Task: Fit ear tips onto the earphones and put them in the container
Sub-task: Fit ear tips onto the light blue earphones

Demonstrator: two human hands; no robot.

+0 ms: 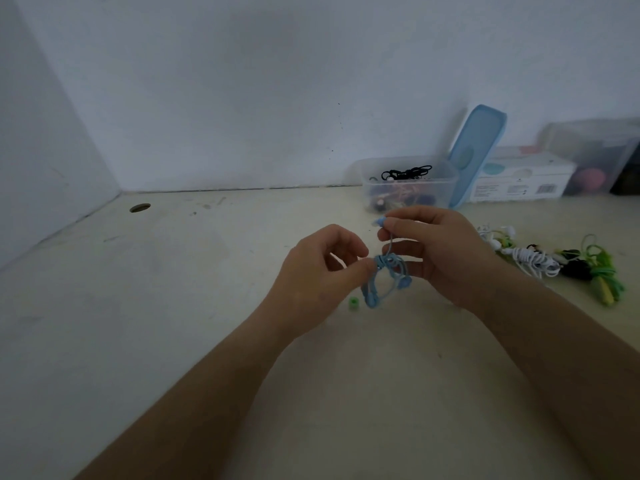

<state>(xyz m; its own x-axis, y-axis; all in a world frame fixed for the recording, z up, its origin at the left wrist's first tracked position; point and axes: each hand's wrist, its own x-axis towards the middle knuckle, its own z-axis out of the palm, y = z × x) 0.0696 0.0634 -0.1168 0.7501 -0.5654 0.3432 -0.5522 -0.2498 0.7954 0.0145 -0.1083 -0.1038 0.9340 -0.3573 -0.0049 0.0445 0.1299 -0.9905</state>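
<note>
Blue earphones [386,271], thin rubbery cord coiled in loops, held above matte cream table [173,306] | right hand [436,251] fingers pinched on one bud | left hand [318,275] fingers pinched on coil | small green ear tip [354,302] on table just beside | clear plastic container [408,183] well behind, open, blue lid [476,154] leaning against it.

Dim, bluish light; 2 plain white walls [242,81] meet at a corner behind a scuffed cream tabletop [173,306].
</note>
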